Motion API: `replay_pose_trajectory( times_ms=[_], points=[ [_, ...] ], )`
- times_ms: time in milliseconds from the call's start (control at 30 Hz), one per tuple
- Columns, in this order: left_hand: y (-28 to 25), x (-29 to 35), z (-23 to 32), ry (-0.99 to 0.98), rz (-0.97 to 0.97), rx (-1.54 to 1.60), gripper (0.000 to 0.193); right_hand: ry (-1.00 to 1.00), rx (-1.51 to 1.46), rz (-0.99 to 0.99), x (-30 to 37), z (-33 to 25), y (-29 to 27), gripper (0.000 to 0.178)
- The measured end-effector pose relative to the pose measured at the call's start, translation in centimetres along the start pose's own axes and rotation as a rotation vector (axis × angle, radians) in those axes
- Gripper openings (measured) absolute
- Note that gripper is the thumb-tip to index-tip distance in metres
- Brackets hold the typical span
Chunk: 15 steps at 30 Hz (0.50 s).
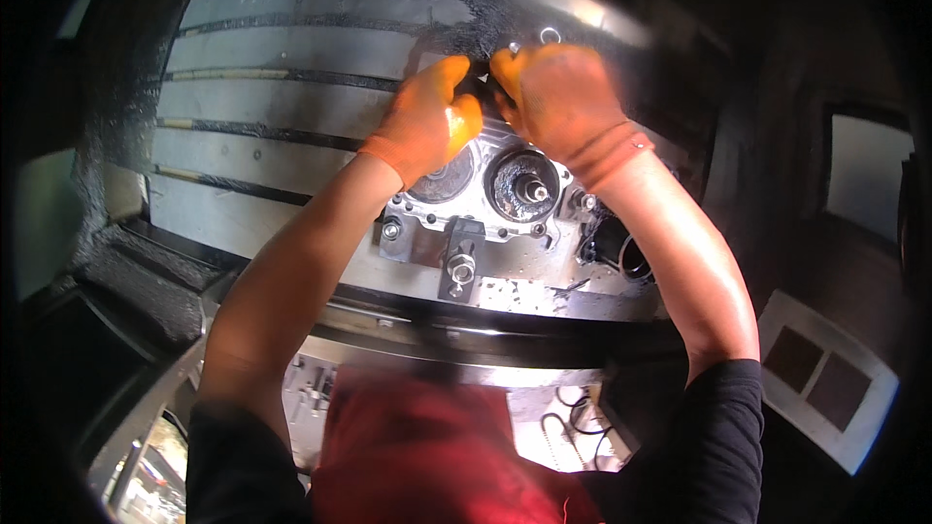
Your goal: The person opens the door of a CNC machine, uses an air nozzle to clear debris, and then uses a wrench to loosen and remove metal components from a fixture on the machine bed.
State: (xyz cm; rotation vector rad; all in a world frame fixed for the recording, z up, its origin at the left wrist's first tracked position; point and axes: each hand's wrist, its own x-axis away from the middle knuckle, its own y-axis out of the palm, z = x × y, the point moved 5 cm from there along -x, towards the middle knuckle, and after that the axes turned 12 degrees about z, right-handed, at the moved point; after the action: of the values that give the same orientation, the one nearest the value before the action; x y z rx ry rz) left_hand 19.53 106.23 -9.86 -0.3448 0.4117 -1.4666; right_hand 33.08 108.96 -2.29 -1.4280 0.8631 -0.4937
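Slotted machine table [282,97] inside a dark enclosure. A metal casting [485,194] sits held by a front clamp [460,257]. Both gloved hands, left hand [427,121] and right hand [558,97], pinch a small dark part [481,85] at its far edge; seating appears unfinished.

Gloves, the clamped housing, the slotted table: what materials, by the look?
Gloves: orange, glossy, likely rubber-coated; knit-looking cuffs. Housing: bare silvery metal, probably cast aluminium; bright machined faces. Slotted table: grey metal, likely steel or cast iron; dull, with dark grime in the slots.
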Motion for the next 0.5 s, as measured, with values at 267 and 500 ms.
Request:
replay_pose_trajectory(
  times_ms=[267,500],
  points=[
    [-2.5,2.2,-2.5,0.085,0.362,-0.062,0.033,0.124,0.086,-0.194,-0.7,-0.2,-0.4,0.032],
    [-3.4,9.0,-0.2,0.328,0.353,-0.185,0.050,0.360,-0.314,-0.277,-1.4,4.7,1.5,0.065]
  ],
)
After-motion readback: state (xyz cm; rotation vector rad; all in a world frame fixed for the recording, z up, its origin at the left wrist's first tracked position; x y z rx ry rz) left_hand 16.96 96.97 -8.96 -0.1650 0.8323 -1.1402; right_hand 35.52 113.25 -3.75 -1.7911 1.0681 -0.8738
